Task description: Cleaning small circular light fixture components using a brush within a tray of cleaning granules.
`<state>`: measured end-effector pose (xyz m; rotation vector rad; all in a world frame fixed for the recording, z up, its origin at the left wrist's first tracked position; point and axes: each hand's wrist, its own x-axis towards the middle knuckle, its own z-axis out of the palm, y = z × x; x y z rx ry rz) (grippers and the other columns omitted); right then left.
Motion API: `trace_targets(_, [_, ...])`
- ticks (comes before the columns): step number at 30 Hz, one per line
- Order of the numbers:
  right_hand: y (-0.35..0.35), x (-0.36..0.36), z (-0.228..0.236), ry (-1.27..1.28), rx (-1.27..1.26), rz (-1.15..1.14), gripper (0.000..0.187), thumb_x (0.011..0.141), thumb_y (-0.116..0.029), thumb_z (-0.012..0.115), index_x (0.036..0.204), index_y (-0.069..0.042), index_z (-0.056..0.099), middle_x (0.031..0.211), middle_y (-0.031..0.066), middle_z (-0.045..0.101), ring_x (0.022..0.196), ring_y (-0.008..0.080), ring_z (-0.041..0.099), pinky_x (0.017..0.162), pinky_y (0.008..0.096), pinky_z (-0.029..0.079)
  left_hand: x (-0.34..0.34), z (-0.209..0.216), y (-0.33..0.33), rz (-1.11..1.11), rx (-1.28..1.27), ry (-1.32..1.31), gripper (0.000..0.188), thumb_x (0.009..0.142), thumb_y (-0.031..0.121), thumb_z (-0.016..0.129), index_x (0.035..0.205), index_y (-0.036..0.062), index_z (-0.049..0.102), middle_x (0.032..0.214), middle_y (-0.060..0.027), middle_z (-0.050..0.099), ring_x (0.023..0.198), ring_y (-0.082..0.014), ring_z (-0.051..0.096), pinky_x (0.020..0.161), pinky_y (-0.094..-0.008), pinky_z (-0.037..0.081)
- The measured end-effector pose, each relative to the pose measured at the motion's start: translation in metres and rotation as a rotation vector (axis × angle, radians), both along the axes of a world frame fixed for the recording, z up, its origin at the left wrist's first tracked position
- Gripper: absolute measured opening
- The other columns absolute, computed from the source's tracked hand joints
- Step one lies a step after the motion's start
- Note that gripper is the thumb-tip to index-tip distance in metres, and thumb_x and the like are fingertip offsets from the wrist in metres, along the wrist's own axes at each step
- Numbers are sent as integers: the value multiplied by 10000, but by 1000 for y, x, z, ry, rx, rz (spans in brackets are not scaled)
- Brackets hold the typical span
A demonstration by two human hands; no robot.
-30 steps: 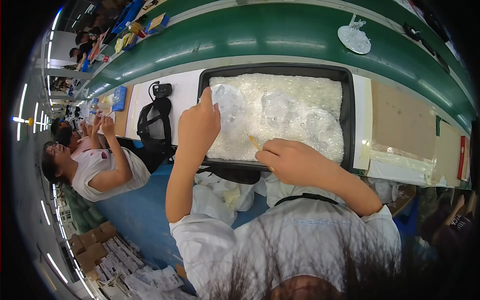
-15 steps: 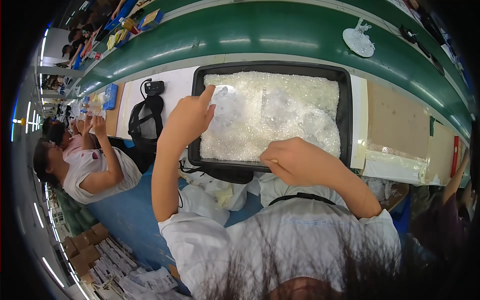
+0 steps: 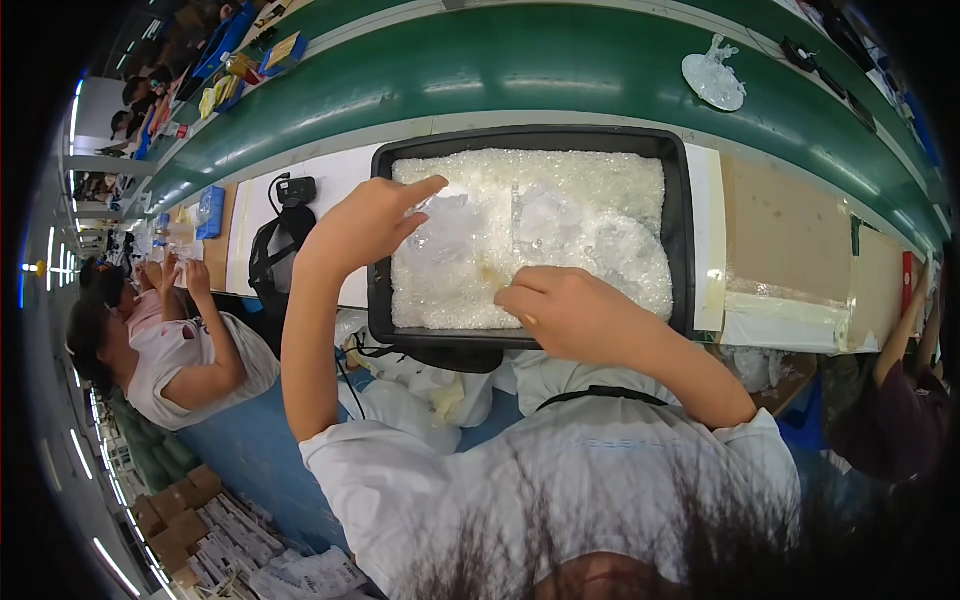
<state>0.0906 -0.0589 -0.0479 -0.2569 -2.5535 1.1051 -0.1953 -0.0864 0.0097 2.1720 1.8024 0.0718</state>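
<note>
A black tray (image 3: 679, 240) full of clear glittering beads (image 3: 600, 170) lies before me. Several clear, ice-like pieces are partly sunk in the beads: one (image 3: 445, 232) at the left, another (image 3: 548, 215) in the middle, one (image 3: 622, 255) at the right. My left hand (image 3: 370, 228) reaches over the tray's left rim, index finger and thumb apart beside the left piece; any contact is hard to tell. At the near side, my right hand (image 3: 565, 308) is closed on a thin yellowish tool (image 3: 490, 274), its tip blurred and the rest mostly hidden by the fingers.
Beyond the tray runs a green conveyor belt (image 3: 520, 60) carrying a clear round-based ornament (image 3: 714, 78). A black bag (image 3: 278, 258) lies left of the tray; cardboard (image 3: 785, 235) covers the table at right. A co-worker (image 3: 200, 345) sits at the left, another person (image 3: 890, 410) at right.
My right hand has shifted left, and the tool's yellowish tip now shows over the beads. My left index finger has swung from pointing away to pointing right. The view has turned slightly.
</note>
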Motion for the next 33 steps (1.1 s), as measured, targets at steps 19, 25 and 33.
trace_targets(19, [5,14,3,93,-94,-4,126,904,-46,585,1007,-23,655,904,124,658,824,332,657,694,401,536,12,-2,15,-66,-50,49,212,804,74,747,1007,13,749,925,-214,708,884,-401,652,800,-453,525])
trace_targets(25, [1,11,0,-135,-39,90,158,874,-27,600,1024,-29,647,848,128,627,796,338,654,691,408,534,21,4,44,-351,-214,231,196,790,51,748,985,61,764,918,-149,705,940,-353,653,842,-431,520])
trace_targets(33, [-3,10,-17,-35,-47,80,184,838,-18,630,1022,-27,629,882,132,610,784,336,646,700,414,538,31,24,3,-307,213,133,521,811,210,783,1297,112,622,1227,-168,609,1116,-346,594,904,-434,498])
